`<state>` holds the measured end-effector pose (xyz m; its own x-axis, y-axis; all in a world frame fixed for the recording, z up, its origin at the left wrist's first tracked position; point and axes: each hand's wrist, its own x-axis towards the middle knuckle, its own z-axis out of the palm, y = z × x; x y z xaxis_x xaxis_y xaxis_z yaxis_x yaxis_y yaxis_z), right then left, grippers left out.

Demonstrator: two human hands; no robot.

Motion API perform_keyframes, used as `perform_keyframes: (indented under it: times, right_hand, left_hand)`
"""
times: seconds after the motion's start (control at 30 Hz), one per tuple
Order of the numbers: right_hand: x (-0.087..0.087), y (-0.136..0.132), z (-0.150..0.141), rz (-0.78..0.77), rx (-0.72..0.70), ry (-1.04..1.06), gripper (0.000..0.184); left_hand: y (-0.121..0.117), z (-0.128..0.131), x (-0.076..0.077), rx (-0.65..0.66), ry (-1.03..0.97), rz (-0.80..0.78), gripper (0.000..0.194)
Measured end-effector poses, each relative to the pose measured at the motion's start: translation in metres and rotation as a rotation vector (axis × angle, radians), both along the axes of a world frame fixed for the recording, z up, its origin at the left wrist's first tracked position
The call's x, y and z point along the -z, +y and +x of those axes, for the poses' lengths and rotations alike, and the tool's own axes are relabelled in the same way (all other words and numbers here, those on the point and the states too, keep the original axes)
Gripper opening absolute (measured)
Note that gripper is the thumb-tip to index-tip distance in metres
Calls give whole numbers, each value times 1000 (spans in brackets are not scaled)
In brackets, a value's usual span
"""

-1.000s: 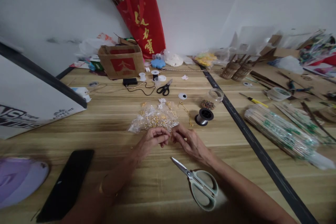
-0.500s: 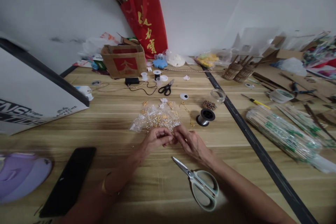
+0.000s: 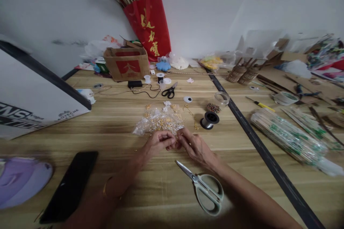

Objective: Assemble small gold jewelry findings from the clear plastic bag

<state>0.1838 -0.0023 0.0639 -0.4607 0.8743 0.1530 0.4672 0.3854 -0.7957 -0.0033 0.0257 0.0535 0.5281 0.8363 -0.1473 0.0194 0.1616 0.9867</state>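
Pile of small gold and silver-coloured metal findings on crumpled clear plastic bags (image 3: pixel 162 120), lying on a pale wood-grain table (image 3: pixel 145 200). Both bare hands at its near edge. Left hand (image 3: pixel 161 140): thumb and index finger closed in a pinch. Right hand (image 3: pixel 195 145): fingers bent, likewise pinching, tips meeting the left's or very nearly. Whatever sits between the fingertips is too small to identify.

Right of pile: thin gold-coloured metal chain (image 3: pixel 191 116), laid out lengthwise; beyond it, black plastic spool of silvery wire (image 3: pixel 209 120), upright. Farther back on that side, small multicoloured beads (image 3: pixel 213 107) beside the wire spool. Behind pile: scissors with black handles (image 3: pixel 168 93). On the near side, to the right: large scissors with pale green handles (image 3: pixel 194 178), blades together, point towards pile. Near side, well left: flat black rectangular device (image 3: pixel 70 185).
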Motion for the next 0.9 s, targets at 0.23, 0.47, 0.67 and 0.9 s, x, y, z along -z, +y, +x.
perform_keyframes:
  times: [0.23, 0.47, 0.67, 0.9]
  right_hand:
    - [-3, 1, 2, -10, 4, 37, 14]
    - [-5, 1, 3, -14, 7, 21, 15]
    - [-6, 0, 2, -2, 8, 18, 15]
    - [-8, -2, 1, 8, 6, -2, 14]
  left_hand:
    - [1, -2, 3, 66, -47, -6, 35]
    - [2, -2, 11, 52, -62, -31, 30]
    - [1, 0, 8, 13, -58, -26, 29]
    - [-1, -1, 9, 8, -66, -3, 28]
